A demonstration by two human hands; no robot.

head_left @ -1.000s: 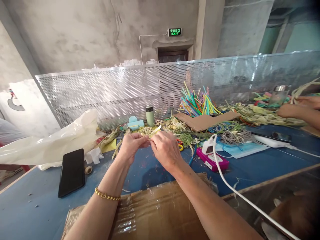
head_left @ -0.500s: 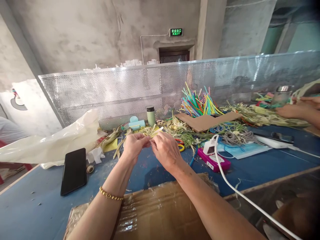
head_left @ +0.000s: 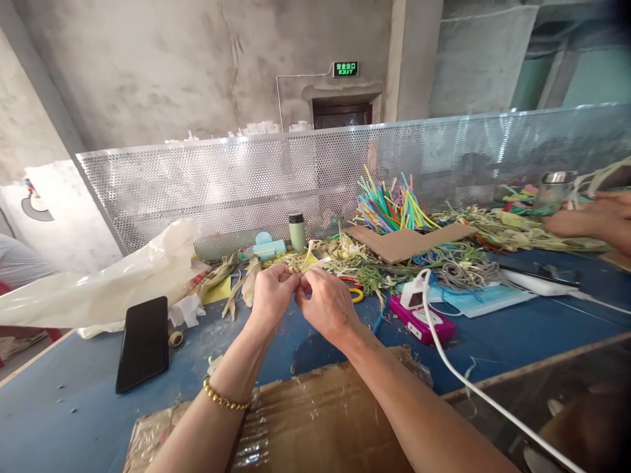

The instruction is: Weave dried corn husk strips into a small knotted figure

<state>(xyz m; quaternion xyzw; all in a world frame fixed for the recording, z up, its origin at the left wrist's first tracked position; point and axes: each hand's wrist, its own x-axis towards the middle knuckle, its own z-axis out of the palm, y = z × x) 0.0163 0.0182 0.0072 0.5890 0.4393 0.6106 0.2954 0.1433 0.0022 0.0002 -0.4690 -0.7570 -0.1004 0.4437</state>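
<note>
My left hand (head_left: 270, 293) and my right hand (head_left: 326, 303) meet fingertip to fingertip above the blue table (head_left: 73, 387). Both are closed in a pinch on a thin pale leaf strip (head_left: 310, 257), whose ends stick up behind the fingers. A gold bracelet (head_left: 224, 399) sits on my left wrist. Just beyond the hands lies a heap of green and yellowish leaf strips (head_left: 355, 259).
A black phone (head_left: 143, 341) lies at left beside a cream plastic bag (head_left: 108, 282). A pink device (head_left: 419, 318) with a white charger and cable (head_left: 473, 387) is at right. Coloured straws (head_left: 389, 207), cardboard (head_left: 409, 238), a green bottle (head_left: 296, 231), a perforated metal screen (head_left: 221, 184). Another person's hands (head_left: 591, 220) at far right.
Both hands have stayed together on the strip and drawn slightly nearer and lower; the fingers have shifted a little along it.
</note>
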